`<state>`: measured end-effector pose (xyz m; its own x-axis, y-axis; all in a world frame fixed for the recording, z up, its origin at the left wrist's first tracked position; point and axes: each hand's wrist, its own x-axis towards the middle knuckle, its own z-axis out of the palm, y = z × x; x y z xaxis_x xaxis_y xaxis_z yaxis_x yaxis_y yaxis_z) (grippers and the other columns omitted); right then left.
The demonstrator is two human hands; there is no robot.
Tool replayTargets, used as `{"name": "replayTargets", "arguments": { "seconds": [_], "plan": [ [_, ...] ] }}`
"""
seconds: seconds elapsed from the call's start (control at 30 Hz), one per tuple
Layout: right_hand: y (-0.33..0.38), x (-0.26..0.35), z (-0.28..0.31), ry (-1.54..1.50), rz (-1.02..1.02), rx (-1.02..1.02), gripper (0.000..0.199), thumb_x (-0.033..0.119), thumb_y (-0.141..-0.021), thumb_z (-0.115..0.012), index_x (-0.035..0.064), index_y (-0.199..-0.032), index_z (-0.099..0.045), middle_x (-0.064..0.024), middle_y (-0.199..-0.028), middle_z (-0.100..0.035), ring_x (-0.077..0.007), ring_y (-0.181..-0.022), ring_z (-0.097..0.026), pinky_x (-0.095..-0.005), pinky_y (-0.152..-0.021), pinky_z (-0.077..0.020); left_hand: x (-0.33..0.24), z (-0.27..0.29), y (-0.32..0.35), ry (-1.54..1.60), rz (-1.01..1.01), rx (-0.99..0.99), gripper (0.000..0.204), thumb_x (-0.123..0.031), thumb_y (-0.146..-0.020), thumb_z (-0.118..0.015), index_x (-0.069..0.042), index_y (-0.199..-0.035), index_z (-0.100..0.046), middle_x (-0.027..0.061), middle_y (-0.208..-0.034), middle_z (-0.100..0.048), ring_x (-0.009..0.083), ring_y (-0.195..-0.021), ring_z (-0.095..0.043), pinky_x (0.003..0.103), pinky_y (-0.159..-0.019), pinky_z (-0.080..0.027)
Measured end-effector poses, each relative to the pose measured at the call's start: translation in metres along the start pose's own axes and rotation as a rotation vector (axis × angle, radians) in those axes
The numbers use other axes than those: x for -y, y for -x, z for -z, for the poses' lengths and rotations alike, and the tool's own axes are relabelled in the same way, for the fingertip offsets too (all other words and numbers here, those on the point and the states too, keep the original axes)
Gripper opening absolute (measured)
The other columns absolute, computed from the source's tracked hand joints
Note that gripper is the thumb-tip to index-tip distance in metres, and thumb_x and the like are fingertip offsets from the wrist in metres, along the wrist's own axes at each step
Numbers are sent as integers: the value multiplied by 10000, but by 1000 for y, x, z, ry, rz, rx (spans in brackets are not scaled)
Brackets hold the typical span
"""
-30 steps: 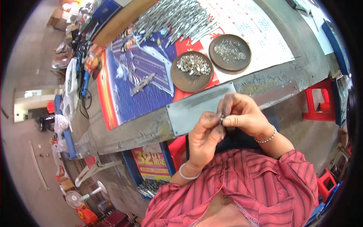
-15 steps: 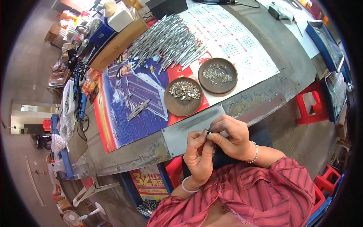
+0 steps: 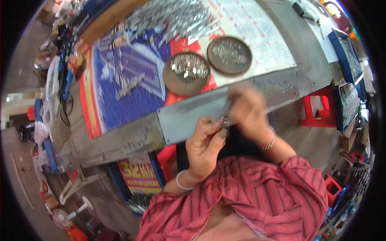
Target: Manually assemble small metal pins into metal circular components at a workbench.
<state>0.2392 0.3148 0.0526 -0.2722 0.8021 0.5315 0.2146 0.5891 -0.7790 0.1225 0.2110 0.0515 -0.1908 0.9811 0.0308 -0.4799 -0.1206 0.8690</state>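
Grey workbench (image 3: 120, 138) under 2 brown dishes (image 3: 186, 73), cluttered workshop.

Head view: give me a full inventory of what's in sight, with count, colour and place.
small metal part: one, silvery, pinched between both hands at the table edge
round dishes: two, brown, holding small silvery pieces, on the table beyond the hands
metal rods: a heap, silvery, far side of the table
printed sheet: one, blue and red, on the table left of the dishes
table: one, grey
stool: one, red, right of the table
left hand: one, fingertips on the part
right hand: one, blurred, on the part
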Motion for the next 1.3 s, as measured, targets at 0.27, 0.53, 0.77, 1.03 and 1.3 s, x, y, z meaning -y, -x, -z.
{"name": "replayTargets", "arguments": {
  "seconds": [0.27,0.53,0.77,1.03,1.3],
  "plan": [
    [-17,-4,-13,-291,-427,-215,607,71,-621,-756,39,-1121,-414,-15,-817,-412,-62,-559,-376,-186,-482,-306,0,6,-5,337,97,-31,201,69,-888,-531,5,-1078,-543,30,-991,-491,43,-673,-442,175,-515,-329],
    [9,12,-19,-399,-43,-28,610,47,-650,-777,37,-1123,-393,-33,-910,-444,-54,-602,-373,-182,-491,-312,3,16,4,433,115,-24,180,68,-892,-516,-37,-1032,-556,39,-993,-505,62,-653,-451,197,-524,-344],
    [14,21,-28,-434,116,87,580,115,-603,-812,26,-1052,-456,-14,-762,-416,-82,-581,-389,-239,-498,-320,-5,10,6,263,310,-246,186,37,-885,-522,-51,-1048,-539,43,-972,-561,81,-645,-457,220,-543,-370],
    [9,-11,9,-247,-100,24,348,121,-767,-744,-14,-997,-520,-55,-940,-499,-71,-622,-428,-204,-561,-382,-20,34,3,253,371,-46,176,-33,-919,-503,-18,-1091,-531,81,-964,-589,88,-598,-434,220,-518,-338],
    [26,-42,37,-69,-93,58,121,34,-842,-614,-17,-912,-530,-95,-862,-533,-140,-655,-499,-244,-591,-430,-35,52,-47,-889,62,232,200,26,-851,-564,-3,-1041,-621,59,-883,-600,134,-705,-578,214,-625,-442]
  ]
}}
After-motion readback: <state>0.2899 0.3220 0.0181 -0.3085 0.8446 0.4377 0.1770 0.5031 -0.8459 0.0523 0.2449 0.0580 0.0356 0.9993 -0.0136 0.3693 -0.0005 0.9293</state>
